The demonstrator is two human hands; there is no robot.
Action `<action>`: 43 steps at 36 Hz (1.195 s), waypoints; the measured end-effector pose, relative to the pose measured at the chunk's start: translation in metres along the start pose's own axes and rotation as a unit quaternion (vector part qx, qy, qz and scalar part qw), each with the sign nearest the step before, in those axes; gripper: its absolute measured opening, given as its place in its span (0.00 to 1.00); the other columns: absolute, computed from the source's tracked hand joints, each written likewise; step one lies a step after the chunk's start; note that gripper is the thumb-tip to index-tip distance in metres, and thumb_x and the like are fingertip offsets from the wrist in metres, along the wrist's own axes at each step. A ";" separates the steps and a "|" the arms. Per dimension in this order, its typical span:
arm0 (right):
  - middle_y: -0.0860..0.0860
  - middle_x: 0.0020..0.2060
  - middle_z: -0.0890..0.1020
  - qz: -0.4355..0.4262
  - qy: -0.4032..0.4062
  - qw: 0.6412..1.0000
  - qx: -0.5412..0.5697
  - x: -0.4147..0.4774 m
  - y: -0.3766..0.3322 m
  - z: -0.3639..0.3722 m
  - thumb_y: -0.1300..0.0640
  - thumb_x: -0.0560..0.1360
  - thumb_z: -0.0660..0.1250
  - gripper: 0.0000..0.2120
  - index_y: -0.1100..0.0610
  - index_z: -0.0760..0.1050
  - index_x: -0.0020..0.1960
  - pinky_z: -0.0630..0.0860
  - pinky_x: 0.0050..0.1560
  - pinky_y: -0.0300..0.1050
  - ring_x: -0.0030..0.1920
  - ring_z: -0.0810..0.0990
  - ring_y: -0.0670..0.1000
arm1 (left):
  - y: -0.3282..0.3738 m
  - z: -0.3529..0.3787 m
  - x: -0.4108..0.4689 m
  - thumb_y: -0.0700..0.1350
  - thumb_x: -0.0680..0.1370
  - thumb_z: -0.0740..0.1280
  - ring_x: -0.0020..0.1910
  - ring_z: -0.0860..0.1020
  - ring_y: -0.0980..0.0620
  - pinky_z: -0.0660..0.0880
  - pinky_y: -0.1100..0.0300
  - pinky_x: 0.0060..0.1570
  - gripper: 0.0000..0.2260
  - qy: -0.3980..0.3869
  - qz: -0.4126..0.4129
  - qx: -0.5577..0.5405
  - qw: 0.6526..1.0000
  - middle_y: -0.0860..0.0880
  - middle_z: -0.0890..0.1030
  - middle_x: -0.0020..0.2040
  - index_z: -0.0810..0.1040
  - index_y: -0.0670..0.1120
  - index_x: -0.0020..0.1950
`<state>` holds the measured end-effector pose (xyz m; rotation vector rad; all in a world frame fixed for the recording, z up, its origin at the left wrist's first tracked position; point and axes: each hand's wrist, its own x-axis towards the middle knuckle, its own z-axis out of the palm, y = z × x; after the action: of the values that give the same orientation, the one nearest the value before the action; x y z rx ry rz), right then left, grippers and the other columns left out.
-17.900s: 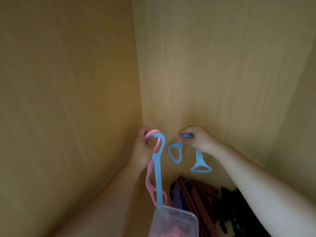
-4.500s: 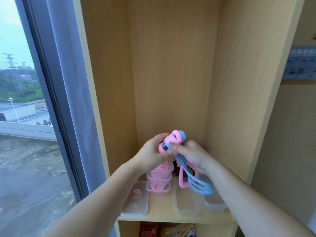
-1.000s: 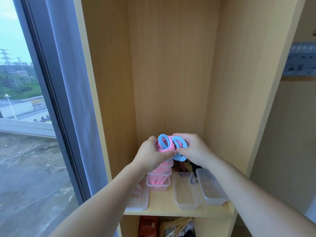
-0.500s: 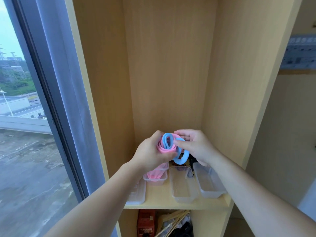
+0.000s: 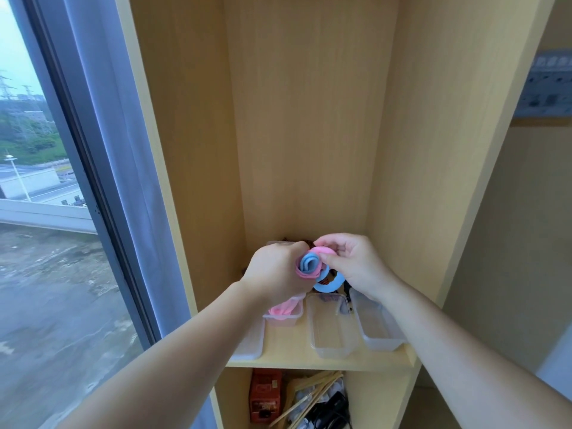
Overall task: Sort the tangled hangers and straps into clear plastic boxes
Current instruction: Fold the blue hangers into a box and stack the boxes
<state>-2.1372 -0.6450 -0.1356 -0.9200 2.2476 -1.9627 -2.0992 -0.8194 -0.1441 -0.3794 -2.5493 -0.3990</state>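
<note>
Holding a pink-and-blue strap coil (image 5: 309, 265) over the shelf

My left hand (image 5: 275, 272) is wrapped round the coil, fingers curled tight on it. My right hand (image 5: 353, 264), at three o'clock from the coil, pinches its pink outer edge, so both hands meet on the one bundle. A blue loop (image 5: 329, 282) hangs from it at five o'clock. Below, on the shelf (image 5: 294, 357), three clear boxes stand side by side. The left box (image 5: 283, 317) holds pink straps, with the middle box (image 5: 331, 332) and right box (image 5: 379, 331) at its three o'clock. At twelve o'clock from the middle box lies a dark tangle (image 5: 346, 287), perhaps more straps; it is mostly hidden. A flat clear lid (image 5: 251, 345) lies at the left box's eight o'clock.
</note>
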 end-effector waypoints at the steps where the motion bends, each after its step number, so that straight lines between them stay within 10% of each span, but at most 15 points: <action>1: 0.51 0.44 0.85 0.008 -0.005 1.000 0.002 -0.001 0.001 0.001 0.67 0.74 0.70 0.10 0.52 0.81 0.47 0.77 0.51 0.44 0.45 0.82 0.47 | 0.001 0.001 -0.001 0.59 0.67 0.66 0.40 0.78 0.53 0.77 0.55 0.38 0.16 0.000 0.000 0.004 1.000 0.54 0.80 0.41 0.78 0.50 0.48; 7: 0.57 0.51 0.84 0.085 -0.078 0.993 0.027 -0.009 0.007 -0.001 0.60 0.65 0.77 0.19 0.47 0.82 0.54 0.70 0.59 0.72 0.50 0.81 0.57 | 0.005 0.004 -0.008 0.59 0.68 0.70 0.37 0.78 0.53 0.77 0.55 0.39 0.17 -0.036 -0.070 -0.037 0.996 0.53 0.80 0.39 0.77 0.49 0.49; 11: 0.49 0.48 0.86 0.090 -0.068 0.990 0.083 -0.012 0.009 -0.009 0.77 0.69 0.70 0.24 0.60 0.76 0.61 0.80 0.50 0.43 0.49 0.83 0.46 | 0.009 0.006 -0.010 0.58 0.66 0.74 0.42 0.79 0.57 0.80 0.58 0.44 0.21 -0.078 -0.175 -0.160 0.968 0.55 0.80 0.43 0.75 0.52 0.54; 22: 0.53 0.63 0.79 0.075 -0.031 0.996 0.022 -0.040 0.047 -0.024 0.71 0.71 0.68 0.28 0.58 0.72 0.70 0.74 0.65 0.51 0.65 0.77 0.50 | 0.032 0.052 -0.014 0.54 0.72 0.74 0.38 0.79 0.51 0.77 0.58 0.35 0.17 -0.063 -0.267 -0.377 0.885 0.47 0.80 0.43 0.75 0.46 0.54; 29: 0.53 0.52 0.83 0.053 0.014 0.998 -0.030 -0.053 0.060 -0.033 0.68 0.67 0.76 0.26 0.48 0.78 0.61 0.79 0.58 0.49 0.54 0.82 0.51 | 0.052 0.078 -0.010 0.71 0.71 0.63 0.39 0.83 0.43 0.81 0.45 0.41 0.30 -0.081 -0.301 -0.368 0.876 0.40 0.82 0.43 0.76 0.44 0.52; 34: 0.54 0.59 0.82 0.077 -0.030 0.997 -0.003 -0.054 0.067 -0.058 0.72 0.66 0.76 0.30 0.58 0.75 0.66 0.76 0.63 0.52 0.60 0.81 0.52 | 0.055 0.069 -0.010 0.51 0.71 0.71 0.55 0.81 0.48 0.78 0.49 0.58 0.20 -0.227 -0.271 -0.515 0.781 0.44 0.82 0.55 0.76 0.44 0.60; 43: 0.42 0.56 0.82 0.101 -0.075 0.991 0.046 -0.052 0.077 -0.068 0.77 0.70 0.68 0.31 0.46 0.74 0.61 0.76 0.62 0.43 0.61 0.79 0.43 | 0.058 0.061 -0.022 0.48 0.74 0.73 0.48 0.80 0.51 0.77 0.57 0.49 0.16 -0.216 -0.218 -0.472 0.827 0.42 0.82 0.53 0.78 0.45 0.59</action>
<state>-2.1520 -0.5589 -0.2098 -0.7677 2.0604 -1.8275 -2.0896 -0.7484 -0.1940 -0.2223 -2.6491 -1.9729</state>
